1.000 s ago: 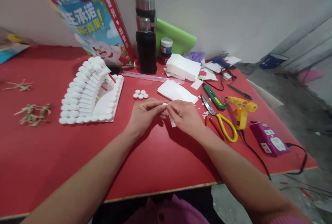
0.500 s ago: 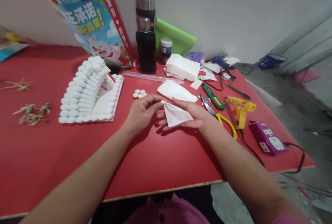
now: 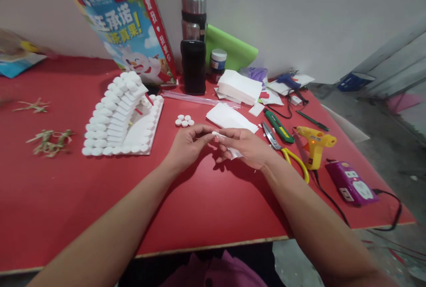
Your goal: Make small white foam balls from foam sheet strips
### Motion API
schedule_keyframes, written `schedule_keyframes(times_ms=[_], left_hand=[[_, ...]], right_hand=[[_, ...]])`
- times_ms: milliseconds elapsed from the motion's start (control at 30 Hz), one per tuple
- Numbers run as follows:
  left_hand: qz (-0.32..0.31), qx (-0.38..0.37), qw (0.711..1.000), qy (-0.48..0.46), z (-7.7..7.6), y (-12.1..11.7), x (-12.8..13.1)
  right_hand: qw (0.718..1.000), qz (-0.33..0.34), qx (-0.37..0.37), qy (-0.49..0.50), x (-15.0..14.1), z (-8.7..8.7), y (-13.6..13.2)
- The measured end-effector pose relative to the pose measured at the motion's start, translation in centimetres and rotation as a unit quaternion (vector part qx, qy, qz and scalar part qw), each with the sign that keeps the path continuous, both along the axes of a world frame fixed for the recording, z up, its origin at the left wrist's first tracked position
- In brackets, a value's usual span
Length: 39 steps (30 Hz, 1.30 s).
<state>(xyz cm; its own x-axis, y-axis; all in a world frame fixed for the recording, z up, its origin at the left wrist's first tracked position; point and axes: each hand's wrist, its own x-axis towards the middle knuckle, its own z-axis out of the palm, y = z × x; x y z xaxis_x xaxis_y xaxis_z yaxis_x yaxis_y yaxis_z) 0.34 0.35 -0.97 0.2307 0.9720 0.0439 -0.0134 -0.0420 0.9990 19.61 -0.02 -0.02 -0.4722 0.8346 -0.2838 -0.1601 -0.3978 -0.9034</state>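
Observation:
A thin white sheet of tissue paper (image 3: pixel 235 153) is held between my hands above the red table, its upper end rolled or bunched into a small white tip. My left hand (image 3: pixel 187 147) pinches that tip between thumb and fingers. On the other side, my right hand (image 3: pixel 249 148) is closed round the paper and covers most of it. Just beyond my left hand lie several small round white wads (image 3: pixel 184 120). Behind my right hand is a stack of white sheets (image 3: pixel 229 117). To the left stands a white model (image 3: pixel 116 118) edged with similar round pieces.
Scissors with yellow handles (image 3: pixel 294 158), a green utility knife (image 3: pixel 278 126), a yellow glue gun (image 3: pixel 315 143) and a purple power strip (image 3: pixel 352 182) lie at right. Behind stand a dark bottle (image 3: pixel 193 67) and a printed box (image 3: pixel 133 34). Dried stalk figures (image 3: pixel 49 142) rest at left.
My right hand has turned from palm-up to fingers curled, and the paper, spread across the palm before, is now mostly tucked inside. The view has shifted slightly left.

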Motion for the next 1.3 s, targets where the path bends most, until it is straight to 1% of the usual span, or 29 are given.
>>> schedule_keyframes(times_ms=[67, 100, 133, 200, 267, 300, 367, 400, 500, 633, 767, 833, 900, 1000, 1067, 1133, 1167, 1233, 1267, 1300], left_hand=[[0.009, -0.024, 1.0, -0.005, 0.1, -0.1, 0.1], [0.019, -0.03, 0.999, -0.003, 0.1, -0.1, 0.1], [0.03, -0.031, 0.999, -0.001, 0.1, -0.2, 0.2], [0.051, -0.024, 0.998, 0.003, 0.0, -0.2, 0.3], [0.059, -0.011, 0.998, 0.004, -0.1, -0.3, 0.5], [0.063, -0.001, 0.998, 0.005, -0.2, -0.3, 0.6], [0.071, 0.019, 0.997, 0.006, -0.3, -0.4, 0.7], [0.074, 0.025, 0.997, 0.005, -0.3, -0.5, 0.7], [0.067, 0.022, 0.997, -0.012, -0.1, -0.6, 0.5], [0.04, 0.011, 0.999, -0.02, 0.5, -0.6, 0.0], [0.002, -0.017, 1.0, -0.012, 0.8, -0.4, -0.5], [-0.009, -0.002, 1.0, -0.016, 0.8, -0.3, -0.6], [-0.003, 0.035, 0.999, -0.021, 0.5, -0.3, -0.4], [0.032, 0.092, 0.995, -0.031, 0.0, -0.4, 0.0], [0.051, 0.113, 0.992, -0.035, -0.2, -0.4, 0.4], [0.058, 0.114, 0.991, -0.032, -0.2, -0.5, 0.6], [0.058, 0.103, 0.993, -0.029, -0.2, -0.4, 0.6], [0.05, 0.062, 0.996, -0.028, 0.0, -0.3, 0.5], [0.044, 0.035, 0.998, -0.027, 0.1, -0.2, 0.4], [0.04, 0.008, 0.999, -0.027, 0.2, -0.2, 0.3]], right_hand=[[0.994, -0.039, 0.063, -0.08, -0.3, 0.0, -0.2], [0.985, -0.059, 0.099, -0.13, -0.5, 0.0, -0.4], [0.971, -0.075, 0.138, -0.182, -0.6, 0.0, -0.5], [0.933, -0.09, 0.215, -0.274, -0.8, 0.0, -0.9], [0.895, -0.099, 0.278, -0.334, -1.1, 0.0, -1.2], [0.881, -0.105, 0.299, -0.353, -1.2, -0.1, -1.3], [0.862, -0.116, 0.326, -0.37, -1.3, -0.2, -1.5], [0.858, -0.118, 0.335, -0.371, -1.3, -0.3, -1.5], [0.86, -0.099, 0.363, -0.345, -1.0, -0.3, -1.6], [0.862, -0.05, 0.411, -0.294, -0.3, 0.1, -1.5], [0.847, -0.014, 0.439, -0.301, 0.2, 0.4, -1.5], [0.843, -0.011, 0.44, -0.309, 0.3, 0.4, -1.5], [0.846, -0.023, 0.435, -0.309, 0.2, 0.4, -1.5], [0.86, -0.053, 0.414, -0.294, -0.1, 0.1, -1.6], [0.865, -0.069, 0.403, -0.29, -0.3, -0.1, -1.6], [0.874, -0.079, 0.382, -0.29, -0.5, -0.2, -1.5], [0.891, -0.08, 0.351, -0.277, -0.6, -0.3, -1.3], [0.94, -0.065, 0.248, -0.227, -0.5, -0.2, -0.9], [0.958, -0.06, 0.196, -0.202, -0.4, 0.0, -0.7], [0.967, -0.063, 0.161, -0.187, -0.1, 0.1, -0.5]])
